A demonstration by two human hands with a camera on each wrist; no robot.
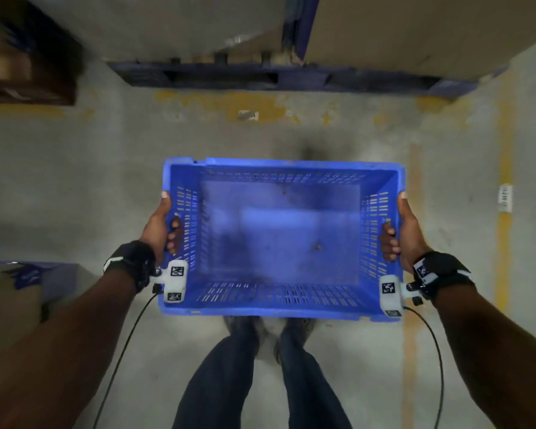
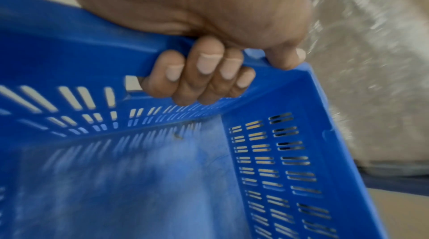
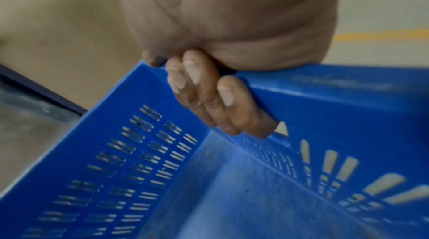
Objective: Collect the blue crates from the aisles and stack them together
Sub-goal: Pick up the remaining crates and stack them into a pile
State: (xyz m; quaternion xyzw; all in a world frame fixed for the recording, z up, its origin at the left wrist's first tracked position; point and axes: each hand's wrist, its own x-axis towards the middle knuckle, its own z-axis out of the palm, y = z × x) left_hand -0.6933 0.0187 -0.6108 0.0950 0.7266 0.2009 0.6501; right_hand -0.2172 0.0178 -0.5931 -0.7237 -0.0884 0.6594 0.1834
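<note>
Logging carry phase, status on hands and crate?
Left hand and right hand grip the end handle slots. Blue crate empty, carried level above the floor. Pallet with boxes ahead.

A warehouse aisle, it seems: bare concrete floor (image 1: 75,181) marked with worn yellow lines (image 1: 505,212), a dark blue pallet (image 1: 260,77) carrying large cardboard cartons (image 1: 415,29), one load apparently shrink-wrapped, though blur hampers certainty.
</note>
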